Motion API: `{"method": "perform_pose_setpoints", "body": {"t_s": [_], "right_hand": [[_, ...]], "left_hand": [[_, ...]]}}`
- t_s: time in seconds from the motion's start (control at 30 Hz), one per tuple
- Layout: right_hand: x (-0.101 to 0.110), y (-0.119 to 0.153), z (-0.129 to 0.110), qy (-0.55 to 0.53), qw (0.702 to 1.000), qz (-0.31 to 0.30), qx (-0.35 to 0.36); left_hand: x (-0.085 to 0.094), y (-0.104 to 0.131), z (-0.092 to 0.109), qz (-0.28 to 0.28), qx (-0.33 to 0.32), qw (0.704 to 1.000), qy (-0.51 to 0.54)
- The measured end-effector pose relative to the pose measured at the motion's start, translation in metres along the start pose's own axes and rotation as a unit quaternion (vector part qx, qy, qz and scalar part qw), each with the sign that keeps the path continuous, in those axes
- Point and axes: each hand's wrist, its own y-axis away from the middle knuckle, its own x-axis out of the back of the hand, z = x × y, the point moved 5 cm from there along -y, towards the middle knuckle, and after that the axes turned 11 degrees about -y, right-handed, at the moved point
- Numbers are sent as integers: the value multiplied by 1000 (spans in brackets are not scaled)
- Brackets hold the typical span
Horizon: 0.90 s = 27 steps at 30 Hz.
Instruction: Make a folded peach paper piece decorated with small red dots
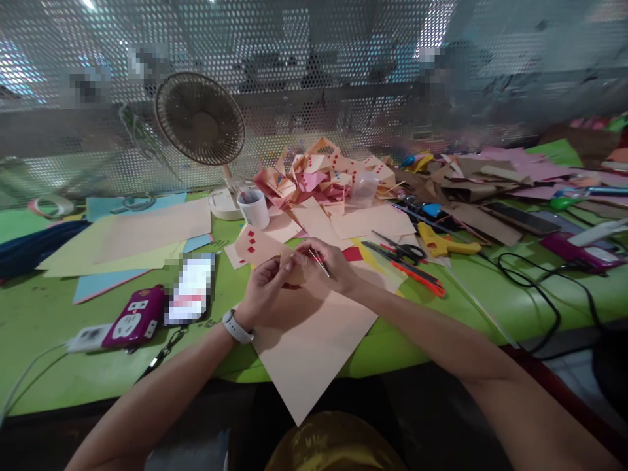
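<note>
My left hand [267, 284], with a pale watch on the wrist, is closed on a peach paper piece [265, 247] that carries several red diamond shapes. Close against it, my right hand [328, 263] is closed around thin metal tweezers [320, 261], and its fingertips meet the left fingers at the paper. What lies between the fingertips is hidden. Under both hands a large peach sheet [309, 353] rests on the green table, one corner reaching past the front edge. A dark red paper scrap [352, 254] shows just beyond my right wrist.
Scissors [409, 250], an orange-handled cutter [417, 275] and a yellow glue gun [444, 243] with its cable lie right. A phone [191, 288] and purple power bank [136, 317] lie left. Behind stand a fan [200, 121], white cup [254, 209] and folded-paper pile [318, 176].
</note>
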Motion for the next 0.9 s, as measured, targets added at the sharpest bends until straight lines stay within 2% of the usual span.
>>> {"method": "perform_pose_setpoints", "body": {"t_s": [0.1, 0.23, 0.4, 0.47, 0.57, 0.63, 0.7, 0.9], "right_hand": [[-3, 1, -2, 41, 999, -20, 16], [0, 0, -4, 126, 990, -3, 58], [38, -14, 1, 201, 977, 56, 52], [57, -23, 10, 294, 955, 35, 22], [81, -33, 34, 471, 878, -18, -80], [91, -37, 46, 533, 836, -53, -118], [95, -39, 54, 549, 823, -68, -128], [104, -39, 52, 548, 824, -60, -132]], "left_hand": [[0, -1, 0, -4, -9, 1000, -7], [2, -4, -3, 5, 8, 1000, -8], [6, -6, -6, 19, 34, 999, -4], [8, -6, -5, 21, 38, 999, -1], [10, -7, -7, 27, 42, 999, 2], [11, -8, -10, 24, 40, 999, 7], [11, -10, -12, 17, 39, 999, 12], [16, -12, -11, 31, 43, 998, 17]]}}
